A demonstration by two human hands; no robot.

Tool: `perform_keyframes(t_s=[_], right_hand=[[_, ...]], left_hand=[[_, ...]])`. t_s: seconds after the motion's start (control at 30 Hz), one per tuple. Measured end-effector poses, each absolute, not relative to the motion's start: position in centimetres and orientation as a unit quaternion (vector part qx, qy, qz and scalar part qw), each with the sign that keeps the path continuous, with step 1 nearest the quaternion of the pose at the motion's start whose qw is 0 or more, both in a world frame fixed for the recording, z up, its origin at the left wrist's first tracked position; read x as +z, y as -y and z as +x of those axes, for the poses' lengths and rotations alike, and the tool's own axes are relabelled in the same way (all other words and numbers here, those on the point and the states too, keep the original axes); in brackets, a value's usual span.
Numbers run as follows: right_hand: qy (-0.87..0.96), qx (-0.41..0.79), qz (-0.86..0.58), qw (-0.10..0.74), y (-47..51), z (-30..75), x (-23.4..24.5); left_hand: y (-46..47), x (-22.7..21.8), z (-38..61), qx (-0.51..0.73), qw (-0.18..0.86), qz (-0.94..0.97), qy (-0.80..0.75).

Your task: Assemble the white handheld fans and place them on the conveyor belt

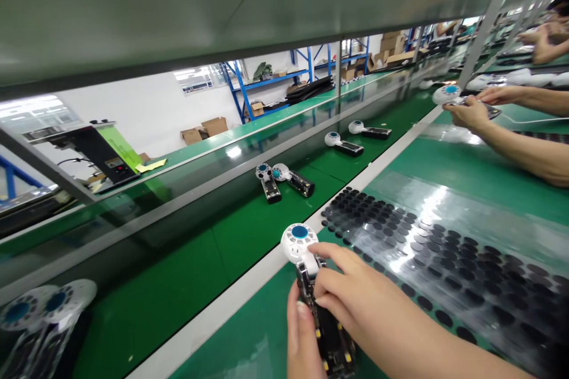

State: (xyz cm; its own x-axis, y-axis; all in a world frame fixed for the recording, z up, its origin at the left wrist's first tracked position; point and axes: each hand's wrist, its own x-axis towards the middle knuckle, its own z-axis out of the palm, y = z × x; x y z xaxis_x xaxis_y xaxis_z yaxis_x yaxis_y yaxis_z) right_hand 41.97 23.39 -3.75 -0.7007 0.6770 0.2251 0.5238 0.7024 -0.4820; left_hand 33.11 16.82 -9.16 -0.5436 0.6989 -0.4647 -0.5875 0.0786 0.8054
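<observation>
Close in front of me is a device with a round white head, blue centre and long dark body (329, 334) showing yellow lights or chips. My left hand (302, 331) is closed around the near part of that body from the left. From the right, my right hand (351, 287) is closed at the device's neck. Its index finger touches the white head's lower edge, and the curled fingers press against the upper body. The fingertips of the right hand are partly hidden. Beside my right arm lies a clear sheet (422, 225) with rows of black round discs.
Several like devices (302, 182) lie on the green conveyor belt (195, 272), with overlapping ones (57, 308) at the lower left. A pale rail (267, 269) edges the belt. A metal shelf (222, 6) hangs overhead. At right, a co-worker's hands (475, 108) hold another device.
</observation>
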Motion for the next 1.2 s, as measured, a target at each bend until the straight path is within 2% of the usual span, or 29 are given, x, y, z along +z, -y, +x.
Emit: perform_keyframes(t_s=[0.23,0.43,0.57,0.7,0.9,1.0,1.1,1.2], right_hand=[[0.865,0.263,-0.340,0.258,-23.0,41.5,-4.3],[0.714,0.515,-0.398,0.257,-23.4,41.3,-4.4],[0.697,0.540,-0.392,0.264,-23.2,41.2,-4.2],[0.745,0.459,-0.395,0.280,-22.8,41.1,-5.1],[0.874,0.115,-0.310,0.355,-22.3,41.5,-6.5],[0.895,0.056,-0.277,0.345,-22.1,41.5,-6.8],[0.891,0.173,-0.278,0.315,-21.8,41.3,-7.3],[0.789,0.443,-0.283,0.318,-21.7,41.0,-8.0]], left_hand=[[-17.2,-8.7,33.2,0.691,0.483,0.006,-0.538],[-17.3,-9.6,33.2,0.685,0.480,0.012,-0.548],[-17.3,-10.6,33.1,0.689,0.493,0.014,-0.530],[-17.2,-9.7,33.3,0.691,0.488,0.017,-0.532],[-17.1,-8.6,33.3,0.715,0.497,-0.016,-0.492],[-17.1,-9.3,32.9,0.734,0.504,-0.048,-0.453],[-17.1,-9.8,32.5,0.755,0.490,-0.064,-0.431],[-16.8,-9.8,32.6,0.763,0.477,-0.006,-0.437]])
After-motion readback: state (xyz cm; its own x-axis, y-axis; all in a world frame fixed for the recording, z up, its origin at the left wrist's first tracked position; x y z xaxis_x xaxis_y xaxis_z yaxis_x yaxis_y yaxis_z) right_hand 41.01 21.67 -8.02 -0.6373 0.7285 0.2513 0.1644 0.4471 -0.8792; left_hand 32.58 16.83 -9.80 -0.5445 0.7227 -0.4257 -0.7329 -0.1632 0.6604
